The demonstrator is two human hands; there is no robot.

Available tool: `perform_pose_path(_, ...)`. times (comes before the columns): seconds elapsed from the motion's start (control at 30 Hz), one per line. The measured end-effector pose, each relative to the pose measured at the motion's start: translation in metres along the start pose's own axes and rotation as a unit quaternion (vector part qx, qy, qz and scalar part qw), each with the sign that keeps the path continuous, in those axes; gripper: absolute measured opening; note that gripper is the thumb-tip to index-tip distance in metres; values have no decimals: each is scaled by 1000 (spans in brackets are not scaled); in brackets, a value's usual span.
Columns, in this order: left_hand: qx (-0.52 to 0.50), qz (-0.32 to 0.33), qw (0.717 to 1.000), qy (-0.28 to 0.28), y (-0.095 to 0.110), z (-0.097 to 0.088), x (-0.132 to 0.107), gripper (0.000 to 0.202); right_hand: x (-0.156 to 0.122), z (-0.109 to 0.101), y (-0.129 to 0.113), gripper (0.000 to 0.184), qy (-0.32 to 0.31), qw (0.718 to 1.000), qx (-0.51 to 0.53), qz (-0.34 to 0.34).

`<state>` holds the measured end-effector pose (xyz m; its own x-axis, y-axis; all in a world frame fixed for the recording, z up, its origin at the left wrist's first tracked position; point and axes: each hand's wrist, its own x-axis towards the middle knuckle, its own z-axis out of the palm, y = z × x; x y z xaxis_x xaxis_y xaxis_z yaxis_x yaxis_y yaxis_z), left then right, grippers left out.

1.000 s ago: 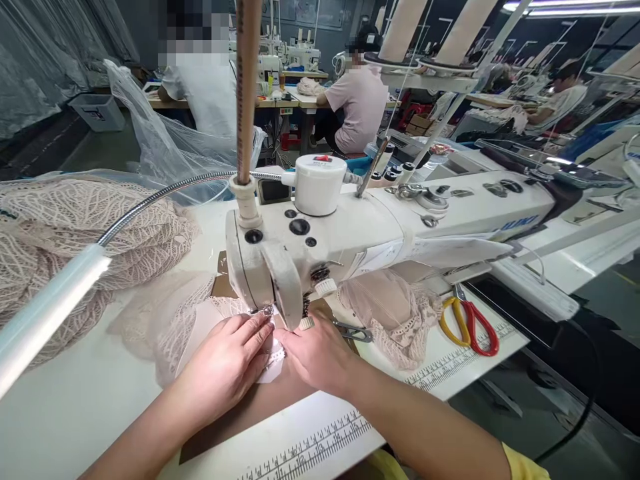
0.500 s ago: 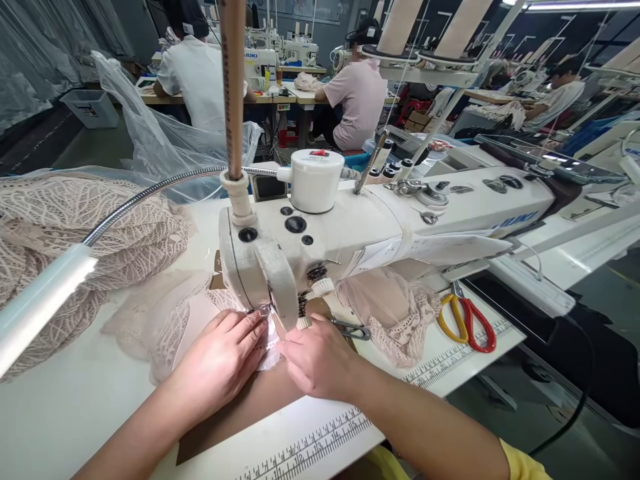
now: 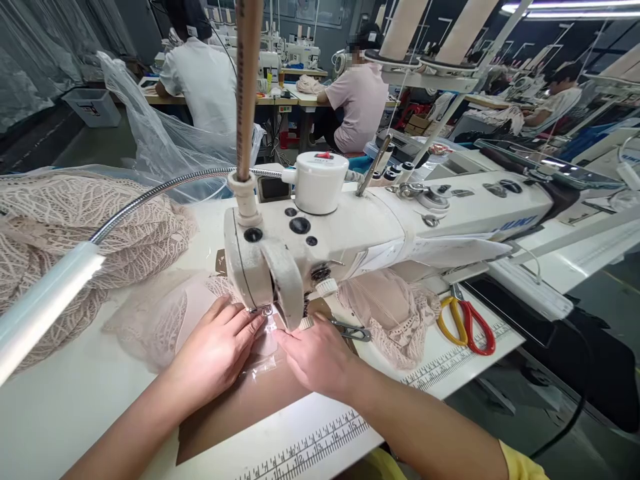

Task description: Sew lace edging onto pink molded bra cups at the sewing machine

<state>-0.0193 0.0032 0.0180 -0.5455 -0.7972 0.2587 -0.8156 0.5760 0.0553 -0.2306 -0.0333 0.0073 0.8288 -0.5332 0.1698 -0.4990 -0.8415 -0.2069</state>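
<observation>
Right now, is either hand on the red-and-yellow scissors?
No, the scissors lie on the table, while the left hand and right hand are both by the sewing machine head, apart from them.

We could slide in from the left over bare tabletop [image 3: 55,413], though the lamp tube [image 3: 45,307] and lace heap [image 3: 135,207] crowd its far side. Ahead, the sewing machine's head [image 3: 250,267] blocks us above our fingers [image 3: 243,327]; rightward, a fabric bundle [image 3: 390,310] and scissors [image 3: 469,323] bar our way.
</observation>
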Motion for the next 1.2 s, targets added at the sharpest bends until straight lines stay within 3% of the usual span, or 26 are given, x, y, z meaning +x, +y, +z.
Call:
perform_pose_path(0.27,-4,11,999,31,-2,5,-5,33,3,-1,0,23,-16,1000,-5,12)
perform_pose_path(0.6,-21,-64,998,-10,-14,9,-1,28,10,3,-2,37,13,999,-27,41)
perform_pose_path(0.87,-29,-118,992,10,-14,8,-9,23,5,-1,4,24,38,999,0,9)
perform_pose_path(0.93,-53,-154,987,13,-12,7,-11,25,3,-12,4,23,23,999,-12,42)
perform_pose_path(1.07,-88,-209,973,38,-18,8,-15,32,-12,-39,2,18,-70,988,-48,131)
perform_pose_path(1.2,-116,-226,966,41,-20,-1,-23,32,-33,-49,6,26,-115,975,-103,161)
